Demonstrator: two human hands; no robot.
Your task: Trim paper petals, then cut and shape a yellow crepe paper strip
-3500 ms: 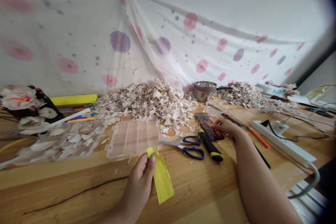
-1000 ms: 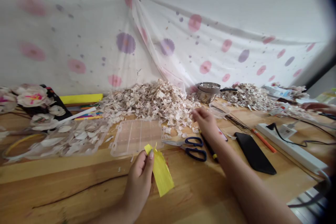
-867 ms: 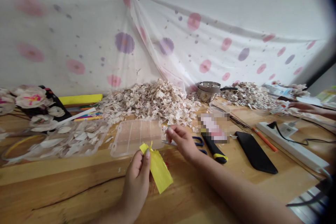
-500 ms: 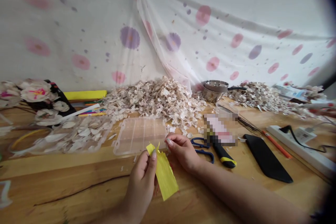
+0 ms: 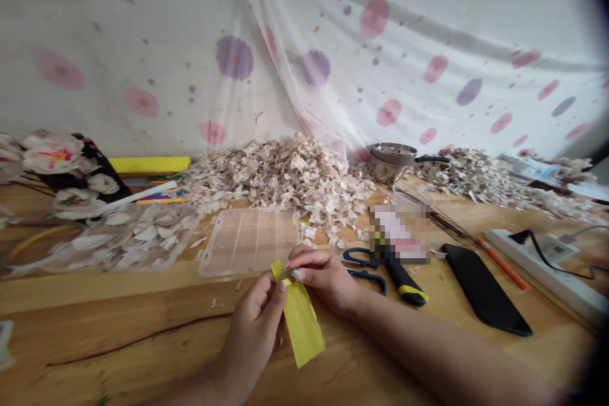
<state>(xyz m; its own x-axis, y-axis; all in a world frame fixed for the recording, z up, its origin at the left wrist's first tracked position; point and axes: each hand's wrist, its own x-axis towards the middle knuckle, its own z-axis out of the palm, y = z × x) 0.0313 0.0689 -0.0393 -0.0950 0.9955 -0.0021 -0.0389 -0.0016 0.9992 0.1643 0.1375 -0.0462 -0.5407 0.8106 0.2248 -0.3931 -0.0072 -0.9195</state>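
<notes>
My left hand (image 5: 259, 317) is closed, thumb against fingers, on a strip of yellow crepe paper (image 5: 304, 330) that hangs down to the right. At the strip's upper edge, my right hand (image 5: 321, 276) pinches with thumb and forefinger beside the left thumb. The paper is gathered or folded between the two hands; the exact fold is hidden by the fingers. A thin dark stem (image 5: 143, 338) runs from the lower left up to my left hand; whether the hand holds it or it lies behind, I cannot tell.
Behind my hands are a clear compartment box (image 5: 252, 235) and a heap of dried petals (image 5: 304, 171). Blue-handled scissors (image 5: 366, 279), a black-and-yellow handle (image 5: 404, 279), a black blade-shaped object (image 5: 485, 288) and a power strip (image 5: 547, 273) lie right. White flowers (image 5: 57, 158) stand left.
My right hand has moved slightly left and down, from just off the paper's top to pinching at it. My left hand keeps its hold on the strip. The view has shifted a little.
</notes>
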